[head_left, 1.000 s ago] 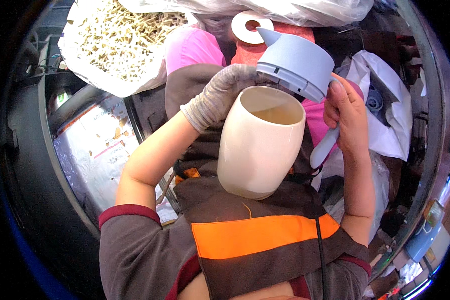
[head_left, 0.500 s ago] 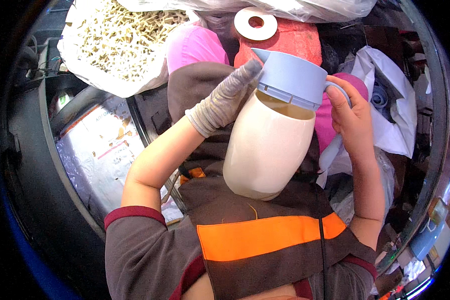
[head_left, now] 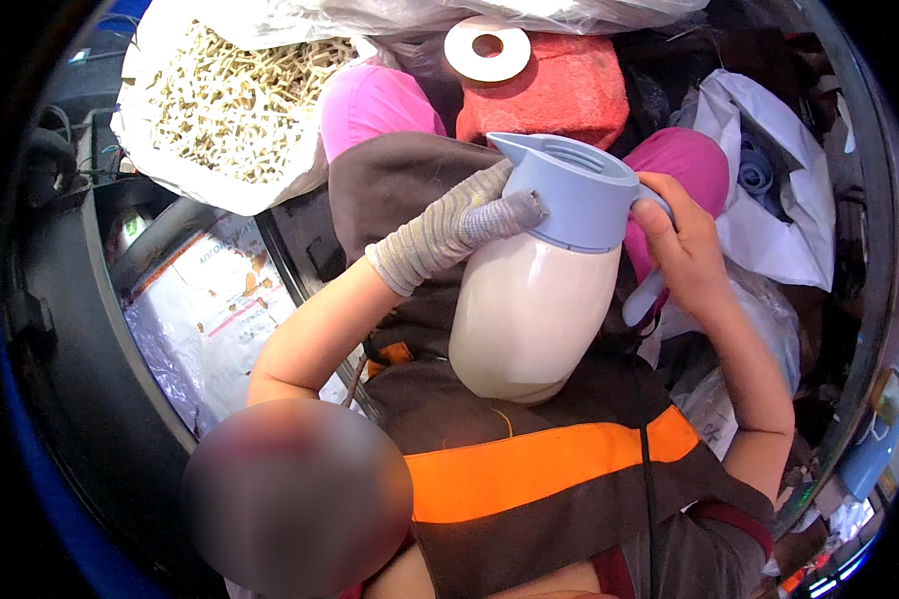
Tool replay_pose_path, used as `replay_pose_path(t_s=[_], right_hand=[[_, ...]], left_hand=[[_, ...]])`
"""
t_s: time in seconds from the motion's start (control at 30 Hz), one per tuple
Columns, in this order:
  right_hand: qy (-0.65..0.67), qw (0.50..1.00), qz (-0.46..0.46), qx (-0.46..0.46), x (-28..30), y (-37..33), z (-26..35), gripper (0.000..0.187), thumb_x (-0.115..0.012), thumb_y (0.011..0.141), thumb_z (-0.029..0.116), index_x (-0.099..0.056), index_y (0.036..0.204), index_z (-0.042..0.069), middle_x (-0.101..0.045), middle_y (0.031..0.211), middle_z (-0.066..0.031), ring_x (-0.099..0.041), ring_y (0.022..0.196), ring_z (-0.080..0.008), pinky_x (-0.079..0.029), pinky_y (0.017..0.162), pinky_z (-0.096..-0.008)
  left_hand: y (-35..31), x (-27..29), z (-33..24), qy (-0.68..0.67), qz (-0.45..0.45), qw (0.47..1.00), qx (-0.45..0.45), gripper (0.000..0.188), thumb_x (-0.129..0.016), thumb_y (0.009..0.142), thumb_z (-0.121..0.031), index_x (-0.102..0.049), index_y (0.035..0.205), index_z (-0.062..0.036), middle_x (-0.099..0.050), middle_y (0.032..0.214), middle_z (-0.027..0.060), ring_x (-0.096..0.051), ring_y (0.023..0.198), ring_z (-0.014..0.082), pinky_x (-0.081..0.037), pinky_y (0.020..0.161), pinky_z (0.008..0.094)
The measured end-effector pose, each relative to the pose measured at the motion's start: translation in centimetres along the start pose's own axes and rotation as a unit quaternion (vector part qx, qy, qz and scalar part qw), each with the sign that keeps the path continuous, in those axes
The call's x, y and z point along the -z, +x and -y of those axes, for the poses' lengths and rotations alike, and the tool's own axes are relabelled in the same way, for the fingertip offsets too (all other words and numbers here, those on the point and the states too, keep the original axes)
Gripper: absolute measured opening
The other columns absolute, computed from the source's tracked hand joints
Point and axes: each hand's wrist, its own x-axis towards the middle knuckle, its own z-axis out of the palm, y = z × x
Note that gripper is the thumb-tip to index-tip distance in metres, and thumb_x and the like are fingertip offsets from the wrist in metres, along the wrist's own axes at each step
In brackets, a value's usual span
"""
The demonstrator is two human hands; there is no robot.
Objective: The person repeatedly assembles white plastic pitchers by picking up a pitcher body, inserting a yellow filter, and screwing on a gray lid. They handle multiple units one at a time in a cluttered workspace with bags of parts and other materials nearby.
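Counted: one cream jug body (head_left: 534, 314), one blue-grey collar (head_left: 581, 215) set over its mouth, one white ring (head_left: 463, 58) laid on one red bundle (head_left: 569, 98), one white bag (head_left: 225, 195) filled with pale bits. Two hands, both busy. Collar held by gloved left hand (head_left: 449, 228), thumb laid across front, fingers partly hidden round spout side. Handle (head_left: 645, 298) gripped by bare right hand (head_left: 684, 240), fingers curled pretty snug. Jug body held above lap, base by apron (head_left: 420, 399). Spout (head_left: 514, 150) aimed up-left, away from wearer; long axis tilted, top leaned slightly right.
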Motion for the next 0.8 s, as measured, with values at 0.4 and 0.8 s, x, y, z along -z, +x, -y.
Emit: replay_pose_path(t_s=[0.4,0.8], right_hand=[[0.227,0.960,0.123,-0.113,5.7,-0.3,1.0,0.035,-0.055,0.090,0.036,-0.055,0.070,0.007,-0.050,0.055,0.0012,-0.050,0.045,-0.0068,-0.039,0.044,-0.0197],[-0.083,0.928,-0.211,0.295,3.9,8.8,0.8,0.041,-0.062,0.086,0.031,-0.062,0.112,-0.001,-0.065,0.082,-0.0120,-0.063,0.066,-0.0160,-0.049,0.063,-0.0282]], left_hand=[[12.5,9.7,-2.7,0.763,-0.303,0.566,-0.076,0.073,-0.065,0.070,-0.061,-0.052,0.125,-0.0154,-0.054,0.116,0.0226,-0.053,0.108,0.0404,-0.043,0.093,0.0464],[5.0,1.1,-17.3,0.414,-0.214,0.829,-0.311,0.067,-0.072,0.078,-0.033,-0.045,0.131,-0.0022,-0.058,0.119,0.0152,-0.057,0.106,0.0208,-0.048,0.085,0.0289]])
